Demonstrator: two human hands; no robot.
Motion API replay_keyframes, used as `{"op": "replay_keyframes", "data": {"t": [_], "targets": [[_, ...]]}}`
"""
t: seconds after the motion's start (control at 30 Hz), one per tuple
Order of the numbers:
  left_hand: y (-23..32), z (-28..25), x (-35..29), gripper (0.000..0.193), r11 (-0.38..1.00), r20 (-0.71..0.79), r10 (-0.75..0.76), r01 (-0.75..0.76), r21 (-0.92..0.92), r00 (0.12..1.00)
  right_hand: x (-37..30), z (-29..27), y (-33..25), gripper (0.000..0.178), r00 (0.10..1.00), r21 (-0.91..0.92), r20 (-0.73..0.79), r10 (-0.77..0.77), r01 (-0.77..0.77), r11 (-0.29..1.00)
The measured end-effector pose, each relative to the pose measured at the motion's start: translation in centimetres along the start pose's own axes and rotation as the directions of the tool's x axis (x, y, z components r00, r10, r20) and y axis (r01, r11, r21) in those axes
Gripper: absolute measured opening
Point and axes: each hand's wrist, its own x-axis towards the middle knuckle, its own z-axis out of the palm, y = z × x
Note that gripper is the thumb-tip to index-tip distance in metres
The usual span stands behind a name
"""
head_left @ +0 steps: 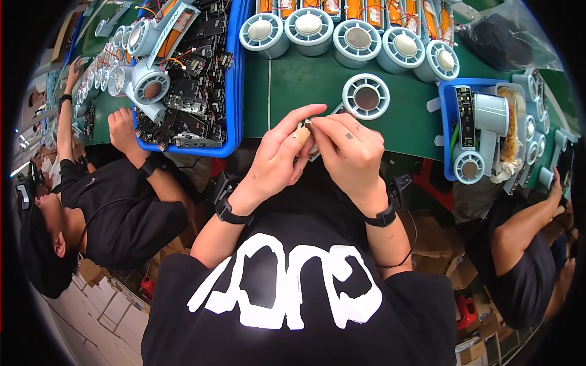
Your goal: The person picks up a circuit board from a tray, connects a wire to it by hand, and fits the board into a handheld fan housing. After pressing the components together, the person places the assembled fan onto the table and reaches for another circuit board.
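Note:
My left hand (279,152) and my right hand (353,149) meet at the near edge of the green table, their fingertips pinched together round a small dark-and-silver piece (307,122). Its kind is mostly hidden by the fingers. A tan wrap (301,135) covers one finger of the left hand. Just beyond the right hand lies a pale blue handheld fan (381,97), its round grille facing up. The lower part of that fan is hidden behind my hands.
On my left stands a blue bin (235,79) of black circuit boards, with fan bodies on it. Several pale blue fans (308,27) with orange batteries line the back. At right, a smaller blue bin (448,122) holds fan parts. People work on both sides; a clear bag (506,36) sits behind.

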Motion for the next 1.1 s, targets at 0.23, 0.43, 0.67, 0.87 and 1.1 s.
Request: {"op": "replay_keyframes", "data": {"t": [0.23, 0.43, 0.67, 0.87, 1.1], "targets": [[0.7, -0.2, 0.5, 0.046, 0.859, 0.069, 0.143, -0.159, 0.487, 0.987, 0.2, -1.0, -0.9, 0.017, 0.987, -0.169, 0.158, 0.027, 0.0, 0.986], [1.9, -1.0, 1.4, 0.045, 0.856, 0.078, 0.099, -0.125, 0.502, 0.992, 1.1, -0.5, -0.2, 0.019, 0.982, -0.151, 0.187, -0.011, 0.04, 0.988], [2.3, -1.9, 2.3, 0.051, 0.812, 0.158, 0.07, -0.148, 0.565, 0.985, 2.9, -2.3, -0.5, 0.037, 0.947, -0.166, 0.296, -0.124, 0.178, 0.97], [1.1, -2.9, 1.7, 0.055, 0.837, 0.251, -0.008, -0.131, 0.532, 0.968, 3.8, -3.6, -1.8, 0.033, 0.834, -0.274, 0.496, -0.241, 0.414, 0.868], [1.5, -3.2, 2.5, 0.057, 0.962, 0.178, -0.266, 0.249, 0.111, 0.947, 6.5, -3.5, -1.9, 0.02, 0.66, -0.314, 0.648, -0.381, 0.686, 0.656]]}}
